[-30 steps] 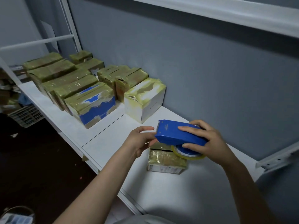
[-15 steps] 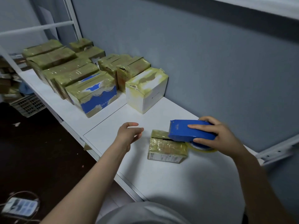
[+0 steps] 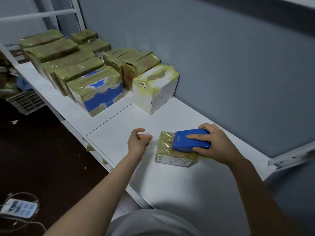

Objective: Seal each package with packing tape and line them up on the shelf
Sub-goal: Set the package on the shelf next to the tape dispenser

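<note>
Near lip of the white shelf straight, smooth, matte; bare board runs from it up to the work. My left grip hovers over the board, fingers loosely curled, holding nothing; it sits just left of the small package, not touching it. That package is a flat cardboard block skinned in glossy, wrinkled yellow-green tape, lying mid-shelf. My right grip is wrapped over the blue tape dispenser; hard smooth plastic, wedge-shaped, front edge down on the package top. Beyond, open white board; then a white carton, tape-streaked, against the grey wall. Left of it a blue-printed box and rows of taped brown boxes, packed side to side.
</note>
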